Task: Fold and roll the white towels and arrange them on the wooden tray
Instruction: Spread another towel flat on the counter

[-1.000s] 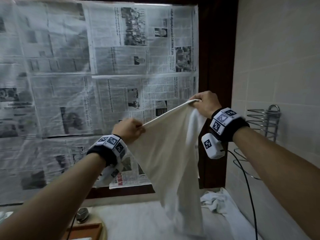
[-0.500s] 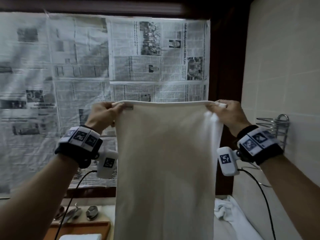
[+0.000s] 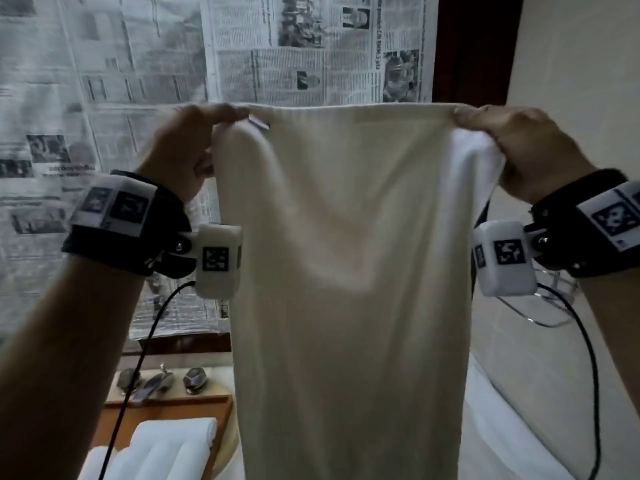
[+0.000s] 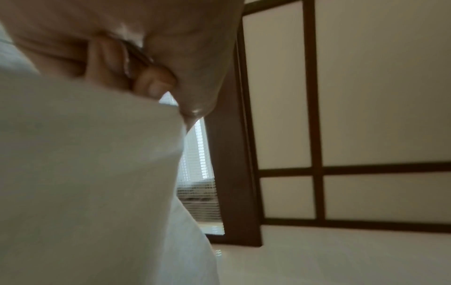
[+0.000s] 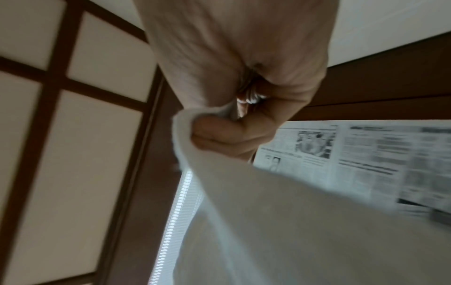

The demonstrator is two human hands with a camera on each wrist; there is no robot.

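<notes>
Both hands, left hand [image 3: 187, 150] and right hand [image 3: 519, 147], pinch the towel's [image 3: 346, 254] top corners.

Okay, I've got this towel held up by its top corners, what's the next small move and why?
Probably bring the left hand and right hand together to fold the towel in half lengthwise: it hangs flat and taut, unfolded, while rolled towels already lie on the wooden tray.

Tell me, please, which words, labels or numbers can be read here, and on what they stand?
Newspaper sheets over the window: print too small and blurred to read.
Wrist bands: square coded markers, no words.
Tag at the towel's top edge: nothing legible.
</notes>
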